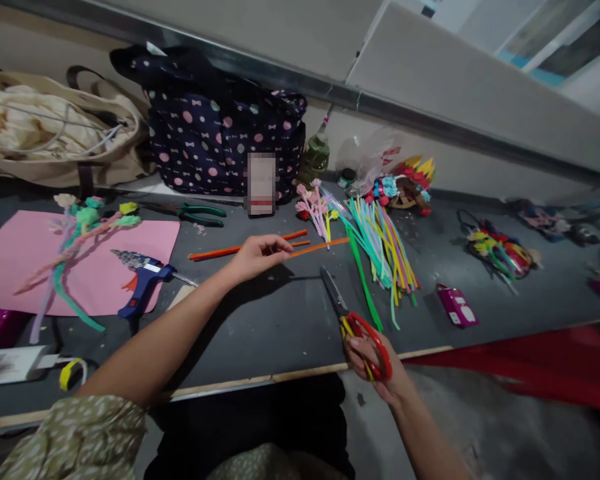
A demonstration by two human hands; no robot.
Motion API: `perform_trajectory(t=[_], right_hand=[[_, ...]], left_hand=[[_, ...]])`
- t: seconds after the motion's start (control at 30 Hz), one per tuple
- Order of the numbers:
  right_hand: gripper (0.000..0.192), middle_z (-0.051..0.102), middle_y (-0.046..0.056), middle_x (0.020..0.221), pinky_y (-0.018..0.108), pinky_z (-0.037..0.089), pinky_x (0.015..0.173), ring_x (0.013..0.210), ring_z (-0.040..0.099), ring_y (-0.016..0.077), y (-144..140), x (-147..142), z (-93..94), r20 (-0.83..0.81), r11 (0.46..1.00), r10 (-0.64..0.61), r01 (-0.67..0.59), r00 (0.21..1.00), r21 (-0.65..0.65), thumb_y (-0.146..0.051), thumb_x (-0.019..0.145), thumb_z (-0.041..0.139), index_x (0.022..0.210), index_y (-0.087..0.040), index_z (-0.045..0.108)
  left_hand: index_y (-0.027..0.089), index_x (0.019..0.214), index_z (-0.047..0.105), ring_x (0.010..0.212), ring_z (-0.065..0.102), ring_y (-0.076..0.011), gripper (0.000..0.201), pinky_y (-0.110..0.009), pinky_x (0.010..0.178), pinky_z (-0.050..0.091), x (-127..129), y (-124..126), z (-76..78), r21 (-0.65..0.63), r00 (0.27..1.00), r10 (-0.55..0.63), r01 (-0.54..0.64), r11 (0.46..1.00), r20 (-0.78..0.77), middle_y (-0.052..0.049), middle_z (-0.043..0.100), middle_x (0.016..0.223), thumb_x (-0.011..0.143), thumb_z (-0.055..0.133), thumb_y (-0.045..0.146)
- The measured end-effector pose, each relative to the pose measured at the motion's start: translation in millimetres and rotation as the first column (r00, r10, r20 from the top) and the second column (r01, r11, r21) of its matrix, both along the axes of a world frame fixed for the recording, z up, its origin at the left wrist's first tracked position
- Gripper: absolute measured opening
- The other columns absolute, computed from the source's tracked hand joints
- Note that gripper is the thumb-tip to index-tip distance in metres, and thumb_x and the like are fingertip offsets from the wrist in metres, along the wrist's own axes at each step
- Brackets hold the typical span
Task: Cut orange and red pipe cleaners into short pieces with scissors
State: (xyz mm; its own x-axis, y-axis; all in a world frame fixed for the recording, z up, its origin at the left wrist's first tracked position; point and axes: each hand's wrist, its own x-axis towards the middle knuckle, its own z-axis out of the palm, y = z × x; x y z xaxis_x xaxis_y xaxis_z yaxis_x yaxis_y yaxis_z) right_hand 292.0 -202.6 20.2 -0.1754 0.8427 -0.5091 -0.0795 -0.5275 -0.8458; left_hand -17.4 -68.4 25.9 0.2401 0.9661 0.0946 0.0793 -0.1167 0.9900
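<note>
A person sits at a dark grey bench (280, 320), seen from above through a head-worn camera. The left hand (255, 257) reaches forward, its grip narrow, fingertips pinching a long thin orange pipe cleaner (323, 247) that lies across the bench and runs out to the right of the grip. Two more orange pipe cleaners (245, 248) lie just behind the hand. The right hand (380, 370) hangs near the bench's front edge, its grip closed through the red and yellow handles of a pair of scissors (353, 320); the dark blades point away towards the pinched stem and appear nearly closed.

To the right of the left grip lies a fanned bundle of pipe cleaners in green, yellow and pink (380, 250). To its left, a blue hot glue gun (143, 280) rests on a pink paper sheet (25, 257) beside fuzzy pipe-cleaner flowers (83, 230).

A clean cut likely depends on holding the stem taut and still, with the blades opened wide and set square to it, well clear of the pinching fingertips.
</note>
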Motion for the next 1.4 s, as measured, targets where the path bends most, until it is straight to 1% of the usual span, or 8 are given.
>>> perform_trajectory(t=[0.13, 0.27, 0.43, 0.57, 0.67, 0.87, 1.13, 1.4], right_hand=[[0.031, 0.056, 0.000, 0.069, 0.023, 0.039, 0.043, 0.051, 0.048, 0.0119, 7.6, -10.0, 1.8, -0.061, 0.997, -0.016, 0.020, 0.998, 0.077, -0.033, 0.069, 0.072, 0.096, -0.022, 0.061], [0.052, 0.060, 0.002, 0.083, 0.034, 0.053, 0.059, 0.071, 0.061, 0.0194, 15.1, -21.0, 6.6, -0.158, 0.988, -0.050, 0.072, 0.986, 0.139, -0.021, 0.057, 0.069, 0.107, -0.026, 0.059], [0.057, 0.061, 0.004, 0.092, 0.037, 0.056, 0.065, 0.085, 0.064, 0.0236, 16.5, -26.1, 15.1, -0.216, 0.981, -0.051, 0.089, 0.975, 0.172, -0.022, 0.058, 0.070, 0.113, -0.026, 0.057], [0.028, 0.056, -0.001, 0.069, 0.027, 0.050, 0.045, 0.054, 0.055, 0.0145, 18.7, -21.0, 18.7, -0.153, 0.998, -0.066, 0.068, 0.986, 0.006, -0.039, 0.079, 0.064, 0.101, -0.022, 0.057], [0.024, 0.059, -0.003, 0.065, 0.028, 0.050, 0.044, 0.048, 0.055, 0.0139, 21.8, -17.1, 20.6, -0.038, 0.998, -0.017, 0.015, 0.999, -0.064, -0.039, 0.080, 0.063, 0.095, -0.022, 0.055], [0.042, 0.072, 0.005, 0.090, 0.039, 0.056, 0.081, 0.086, 0.071, 0.0224, 27.6, -11.0, 32.2, 0.051, 0.991, 0.119, -0.115, 0.992, -0.069, -0.027, 0.073, 0.066, 0.113, -0.022, 0.054], [0.041, 0.066, 0.002, 0.081, 0.026, 0.052, 0.055, 0.064, 0.065, 0.0144, 39.6, -15.8, 42.7, 0.167, 0.951, 0.292, -0.267, 0.942, -0.156, -0.052, 0.081, 0.065, 0.104, -0.021, 0.051], [0.049, 0.064, 0.002, 0.078, 0.024, 0.050, 0.050, 0.058, 0.061, 0.0123, 39.5, -12.3, 47.5, 0.221, 0.945, 0.318, -0.287, 0.922, -0.158, -0.064, 0.081, 0.062, 0.101, -0.020, 0.050]], left_hand=[[0.016, 0.090, 0.068, 0.055, 0.053, -0.0082, 0.030, -0.023, 0.056, 0.045, -6.7, 1.4, 6.7, -0.107, 0.912, 0.096, -0.058, 0.993, 0.400, 0.001, 0.063, 0.070, 0.071, 0.079, 0.037], [0.018, 0.094, 0.065, 0.049, 0.051, -0.0055, 0.036, -0.021, 0.051, 0.046, -12.0, 3.1, 8.6, -0.207, 0.816, 0.113, 0.009, 0.978, 0.566, 0.003, 0.061, 0.068, 0.067, 0.082, 0.036], [0.014, 0.101, 0.067, 0.048, 0.054, -0.0065, 0.039, -0.020, 0.049, 0.044, -3.5, -1.0, 7.5, -0.315, 0.887, -0.133, 0.293, 0.903, 0.443, 0.002, 0.063, 0.067, 0.068, 0.082, 0.028], [0.013, 0.104, 0.069, 0.061, 0.060, -0.0084, 0.039, -0.018, 0.055, 0.044, 2.4, -3.3, 4.7, -0.357, 0.891, -0.291, 0.413, 0.838, 0.349, -0.001, 0.067, 0.072, 0.068, 0.080, 0.023], [0.013, 0.105, 0.069, 0.062, 0.060, -0.0090, 0.038, -0.017, 0.053, 0.042, 1.6, -3.0, 2.9, -0.354, 0.882, -0.336, 0.446, 0.822, 0.330, -0.003, 0.067, 0.073, 0.070, 0.078, 0.022], [0.012, 0.109, 0.069, 0.061, 0.059, -0.0084, 0.039, -0.017, 0.054, 0.042, -0.1, -3.9, 2.7, -0.349, 0.863, -0.397, 0.493, 0.797, 0.312, -0.003, 0.067, 0.075, 0.073, 0.077, 0.025], [0.010, 0.109, 0.068, 0.061, 0.060, -0.0102, 0.044, -0.019, 0.055, 0.044, 1.6, -7.0, 11.3, -0.379, 0.829, -0.477, 0.559, 0.738, 0.294, -0.004, 0.067, 0.073, 0.070, 0.081, 0.027], [0.012, 0.108, 0.069, 0.061, 0.060, -0.0084, 0.042, -0.018, 0.055, 0.045, -15.6, -0.7, 6.9, -0.361, 0.859, -0.429, 0.508, 0.782, 0.280, -0.003, 0.068, 0.076, 0.072, 0.080, 0.030]])
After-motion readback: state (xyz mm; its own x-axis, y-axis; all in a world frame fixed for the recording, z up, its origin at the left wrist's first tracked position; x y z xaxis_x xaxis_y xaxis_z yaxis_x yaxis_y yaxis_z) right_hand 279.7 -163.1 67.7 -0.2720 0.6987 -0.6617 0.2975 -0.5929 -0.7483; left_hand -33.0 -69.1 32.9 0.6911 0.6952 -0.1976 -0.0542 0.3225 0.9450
